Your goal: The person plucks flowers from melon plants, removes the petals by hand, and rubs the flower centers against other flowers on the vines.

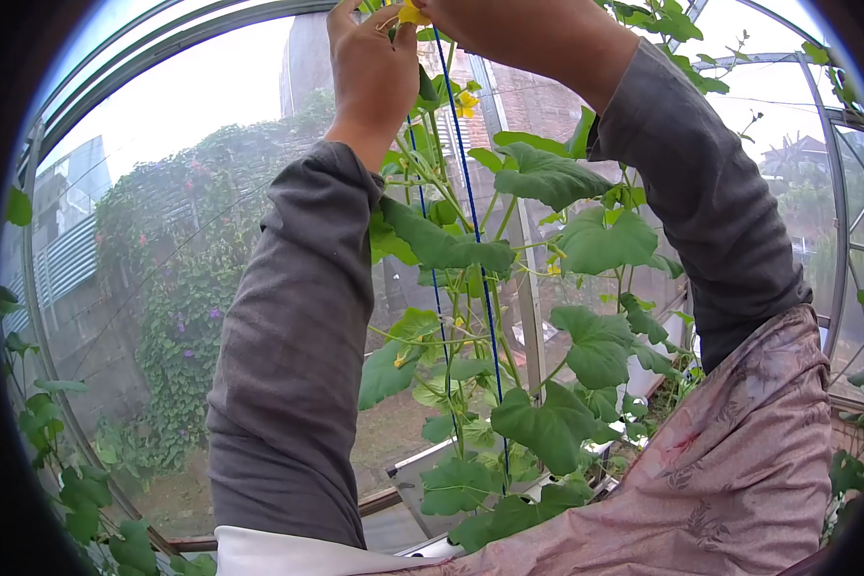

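Both arms in grey sleeves reach up to the top edge of the view. My left hand [376, 72] has its fingers bent around a stem and leaf parts beside a yellow flower [414, 13]. My right hand [528, 34] meets it at the flower, its fingertips mostly cut off by the top edge. Between the arms hangs a blue string [473, 216], with a climbing plant with broad green leaves [545, 422] around it. Another yellow flower [466, 104] opens just below the hands. What exactly the fingertips pinch is hidden.
A second blue string [434, 278] hangs behind the first. Metal frame bars [835, 192] and mesh walls surround the plants. More vines [86, 490] climb at the far left and right. Patterned pink cloth [682, 470] covers the lower right.
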Motion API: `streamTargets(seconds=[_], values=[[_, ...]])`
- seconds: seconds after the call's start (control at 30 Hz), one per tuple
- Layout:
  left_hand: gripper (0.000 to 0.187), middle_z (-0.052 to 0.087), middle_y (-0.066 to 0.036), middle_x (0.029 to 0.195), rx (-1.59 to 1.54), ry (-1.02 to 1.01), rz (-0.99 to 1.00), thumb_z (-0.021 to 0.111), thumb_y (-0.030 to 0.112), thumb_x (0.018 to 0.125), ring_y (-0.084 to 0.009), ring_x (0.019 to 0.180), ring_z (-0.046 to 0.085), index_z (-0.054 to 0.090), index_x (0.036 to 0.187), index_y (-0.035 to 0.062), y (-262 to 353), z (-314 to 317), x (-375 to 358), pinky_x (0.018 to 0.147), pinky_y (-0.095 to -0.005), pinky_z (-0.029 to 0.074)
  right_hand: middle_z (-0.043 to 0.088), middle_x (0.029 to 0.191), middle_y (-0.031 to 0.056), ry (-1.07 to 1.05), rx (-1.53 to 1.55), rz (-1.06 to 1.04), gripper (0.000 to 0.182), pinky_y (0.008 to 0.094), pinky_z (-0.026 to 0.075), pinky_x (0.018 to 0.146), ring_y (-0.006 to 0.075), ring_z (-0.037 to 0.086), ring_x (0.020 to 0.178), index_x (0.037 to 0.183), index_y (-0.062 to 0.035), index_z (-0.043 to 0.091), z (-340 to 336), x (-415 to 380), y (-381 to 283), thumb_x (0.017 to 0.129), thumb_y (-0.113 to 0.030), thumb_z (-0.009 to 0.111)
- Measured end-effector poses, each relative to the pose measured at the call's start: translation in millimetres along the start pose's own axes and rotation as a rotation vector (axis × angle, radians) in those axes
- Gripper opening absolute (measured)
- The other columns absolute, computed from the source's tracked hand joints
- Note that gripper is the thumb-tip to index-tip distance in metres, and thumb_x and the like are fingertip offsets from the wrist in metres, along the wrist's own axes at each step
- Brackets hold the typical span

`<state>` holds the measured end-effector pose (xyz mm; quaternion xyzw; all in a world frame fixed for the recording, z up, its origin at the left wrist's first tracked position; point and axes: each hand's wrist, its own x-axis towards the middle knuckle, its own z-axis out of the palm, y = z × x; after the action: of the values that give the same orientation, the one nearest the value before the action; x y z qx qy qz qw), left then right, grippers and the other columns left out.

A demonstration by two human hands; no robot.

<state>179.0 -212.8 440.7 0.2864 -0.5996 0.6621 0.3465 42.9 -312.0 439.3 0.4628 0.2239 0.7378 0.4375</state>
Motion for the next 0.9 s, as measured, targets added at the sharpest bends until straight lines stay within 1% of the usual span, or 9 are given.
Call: streamTargets(seconds=[0.1, 0.23, 0.33, 0.4, 0.53, 0.6, 0.73, 0.8, 0.9], values=[[0.02, 0.062, -0.022, 0.094, -0.034, 0.071, 0.126, 0.042, 0.002, 0.092, -0.0363, 0.088, 0.058, 0.059, 0.099, -0.0045, 3, 5, 4, 0.079, -0.039, 0.046, 0.064, 0.082, 0.008, -0.02, 0.006, -0.004, 0.009, 0.0368, 0.044, 0.083, 0.0232, 0.059, 0.087, 0.073, -0.0049, 0.065, 0, 1, -3, 0.073, -0.007, 0.056], [0.02, 0.063, -0.021, 0.096, -0.032, 0.089, 0.136, 0.042, 0.001, 0.091, -0.0365, 0.092, 0.058, 0.06, 0.099, -0.0037, 10, 0, 4, 0.082, -0.0393, 0.045, 0.065, 0.085, 0.0101, 0.002, 0.043, 0.007, 0.009, 0.0376, 0.045, 0.082, 0.0245, 0.06, 0.086, 0.077, -0.0043, 0.065, 0, 0, -3, 0.075, -0.006, 0.056], [0.022, 0.063, -0.021, 0.099, 0.017, 0.021, 0.03, 0.043, -0.001, 0.089, -0.0368, 0.097, 0.057, 0.061, 0.102, -0.0023, 9, -8, 3, 0.086, -0.0395, 0.044, 0.065, 0.085, 0.0131, 0.089, 0.163, 0.152, 0.011, 0.0386, 0.045, 0.082, 0.0274, 0.061, 0.083, 0.083, -0.0036, 0.065, 1, -3, -6, 0.078, -0.006, 0.056], [0.023, 0.063, -0.021, 0.099, -0.057, -0.034, 0.107, 0.045, -0.003, 0.087, -0.0369, 0.098, 0.058, 0.063, 0.101, -0.0014, 10, -10, 4, 0.086, -0.0397, 0.044, 0.065, 0.084, 0.0147, -0.085, 0.629, 0.482, 0.011, 0.0399, 0.046, 0.082, 0.0309, 0.062, 0.08, 0.085, -0.0037, 0.065, -2, -5, -5, 0.079, -0.007, 0.056], [0.021, 0.063, -0.022, 0.098, -0.017, 0.101, 0.116, 0.046, -0.003, 0.087, -0.037, 0.097, 0.058, 0.064, 0.099, -0.002, 3, -2, 3, 0.085, -0.0399, 0.045, 0.064, 0.081, 0.0145, 0.011, 0.619, 0.413, 0.009, 0.04, 0.045, 0.081, 0.0325, 0.061, 0.078, 0.082, -0.0036, 0.063, 7, -11, -5, 0.079, -0.007, 0.056], [0.02, 0.063, -0.022, 0.098, 0.017, 0.029, -0.031, 0.047, -0.002, 0.087, -0.0373, 0.096, 0.058, 0.064, 0.098, -0.0024, 4, -4, 0, 0.085, -0.0398, 0.045, 0.064, 0.079, 0.0132, 0.148, 0.269, 0.216, 0.006, 0.0392, 0.045, 0.078, 0.0316, 0.06, 0.075, 0.078, -0.0043, 0.062, 8, -11, -6, 0.077, -0.007, 0.057], [0.021, 0.064, -0.023, 0.098, 0.012, 0.04, -0.041, 0.047, -0.002, 0.087, -0.0376, 0.095, 0.059, 0.064, 0.099, -0.0025, 3, -2, 0, 0.085, -0.0396, 0.045, 0.063, 0.076, 0.0115, 0.133, 0.187, 0.167, 0.004, 0.0386, 0.045, 0.077, 0.0294, 0.06, 0.073, 0.075, -0.0053, 0.06, 2, -11, -4, 0.076, -0.007, 0.057], [0.021, 0.064, -0.023, 0.096, 0.044, 0.083, 0.083, 0.048, -0.002, 0.086, -0.0376, 0.093, 0.059, 0.064, 0.099, -0.0023, 3, -2, 2, 0.083, -0.0393, 0.046, 0.062, 0.074, 0.0098, 0.187, 0.138, 0.15, 0.002, 0.0386, 0.045, 0.077, 0.0276, 0.06, 0.072, 0.072, -0.0063, 0.059, 1, -11, -5, 0.074, -0.007, 0.058], [0.021, 0.064, -0.023, 0.096, 0.024, 0.052, 0.037, 0.048, -0.003, 0.086, -0.0378, 0.092, 0.059, 0.064, 0.098, -0.0023, 8, -4, 2, 0.083, -0.0394, 0.046, 0.061, 0.072, 0.0092, 0.178, 0.126, 0.16, 0.002, 0.0384, 0.045, 0.078, 0.0265, 0.06, 0.073, 0.072, -0.0065, 0.059, 2, -11, -6, 0.073, -0.007, 0.058]])
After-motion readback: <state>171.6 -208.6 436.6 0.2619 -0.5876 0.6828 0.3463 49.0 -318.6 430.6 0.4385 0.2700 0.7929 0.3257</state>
